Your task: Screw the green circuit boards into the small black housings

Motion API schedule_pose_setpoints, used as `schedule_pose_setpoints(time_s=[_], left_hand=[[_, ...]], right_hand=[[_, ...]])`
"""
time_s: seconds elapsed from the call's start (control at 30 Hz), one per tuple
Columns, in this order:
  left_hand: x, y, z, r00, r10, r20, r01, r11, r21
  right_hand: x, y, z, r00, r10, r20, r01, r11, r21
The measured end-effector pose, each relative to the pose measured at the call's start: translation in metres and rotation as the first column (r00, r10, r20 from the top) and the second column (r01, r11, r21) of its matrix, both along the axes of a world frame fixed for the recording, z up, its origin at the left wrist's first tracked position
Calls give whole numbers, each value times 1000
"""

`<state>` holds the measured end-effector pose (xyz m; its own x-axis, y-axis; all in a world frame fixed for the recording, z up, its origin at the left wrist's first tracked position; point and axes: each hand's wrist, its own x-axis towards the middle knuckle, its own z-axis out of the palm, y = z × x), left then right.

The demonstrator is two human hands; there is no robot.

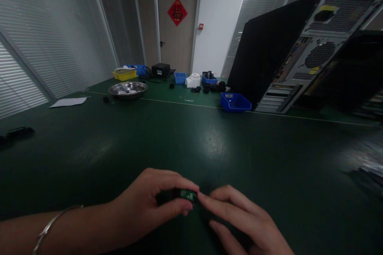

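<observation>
One small green circuit board [187, 195]: left hand [142, 199] pinches it between thumb and forefinger; right hand [243, 216] points forefinger at its end, thumb apart.

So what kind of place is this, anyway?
Probably an electronics workshop or repair room. There's a big black computer case, a blue plastic bin on the green table, and what looks like a tiny circuit board pinched in the left hand.
</observation>
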<state>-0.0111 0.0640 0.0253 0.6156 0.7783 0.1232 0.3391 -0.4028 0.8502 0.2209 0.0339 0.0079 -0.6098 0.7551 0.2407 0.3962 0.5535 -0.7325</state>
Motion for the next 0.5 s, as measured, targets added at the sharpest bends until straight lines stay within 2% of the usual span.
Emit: schedule_pose_setpoints(time_s=[0.07, 0.17, 0.5], left_hand=[[0, -1, 1, 999, -3, -32, 4, 999, 32], [1, -2, 1, 1000, -11, -17, 11, 1000, 7], [6, -1, -3, 987, 49, 151, -11, 970, -243]], right_hand=[[-1, -1, 0, 1000, -3, 9, 3, 1000, 15], [-1, -1, -1, 1000, -16, 9, 16, 1000, 17], [-2, -2, -3, 998, -20, -65, 21, 1000, 13]])
